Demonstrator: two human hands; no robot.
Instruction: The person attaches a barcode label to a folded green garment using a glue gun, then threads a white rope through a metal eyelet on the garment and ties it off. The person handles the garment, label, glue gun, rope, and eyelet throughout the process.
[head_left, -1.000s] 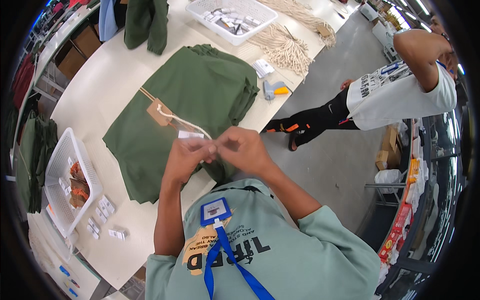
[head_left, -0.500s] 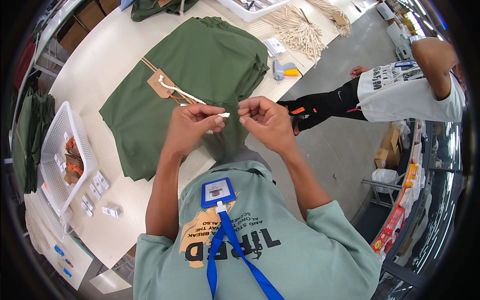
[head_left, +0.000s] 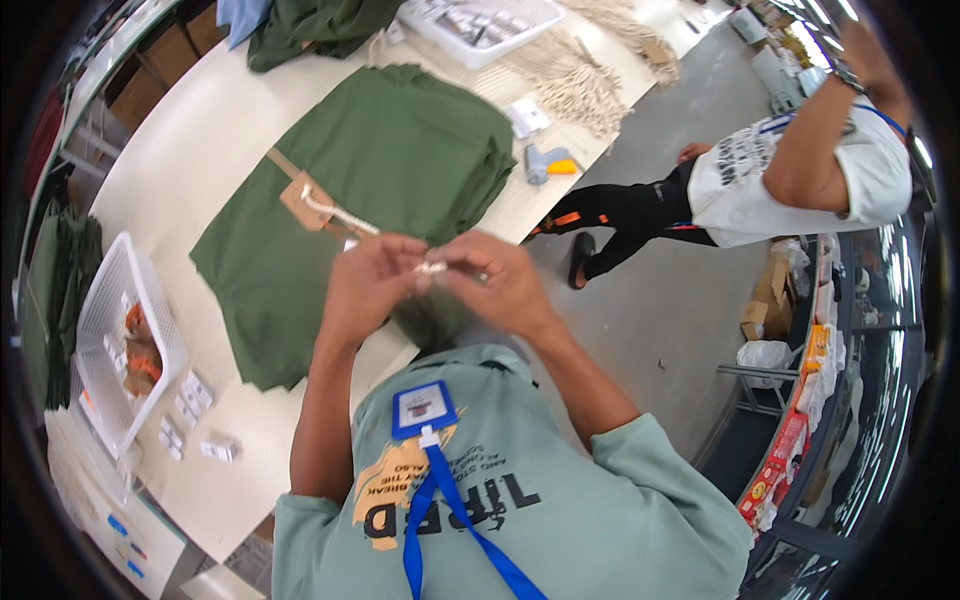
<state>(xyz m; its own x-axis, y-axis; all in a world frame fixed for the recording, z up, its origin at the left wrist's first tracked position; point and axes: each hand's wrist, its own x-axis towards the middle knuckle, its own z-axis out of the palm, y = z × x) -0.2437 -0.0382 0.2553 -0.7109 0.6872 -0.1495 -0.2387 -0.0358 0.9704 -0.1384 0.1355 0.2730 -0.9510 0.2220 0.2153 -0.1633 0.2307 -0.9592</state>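
A dark green piece of folded fabric point(head_left: 390, 140) lies on the pale table, its near edge hanging toward me. On it rests a brown cardboard tag point(head_left: 304, 200) with a thick white cord point(head_left: 352, 220) threaded through its hole. The cord runs toward my left hand point(head_left: 372, 285), whose thumb and fingers pinch it close to the end. My right hand point(head_left: 498, 282) meets the left at the cord's tip, thumb and fingertips closed on it. A little motion blur softens the fingertips, and the fingers partly hide the cord between them.
A grey and yellow tagging gun point(head_left: 548, 165) and a white label stack point(head_left: 527, 117) lie near the table's right edge. Bundled cords point(head_left: 570, 85) and a white basket point(head_left: 480, 35) sit farther back. Another basket point(head_left: 110, 350) holds tags at left. A person point(head_left: 770, 185) stands at right.
My right hand has come left to meet the left hand and now grips the cord's end. The view has shifted slightly. The person at right has raised an arm.
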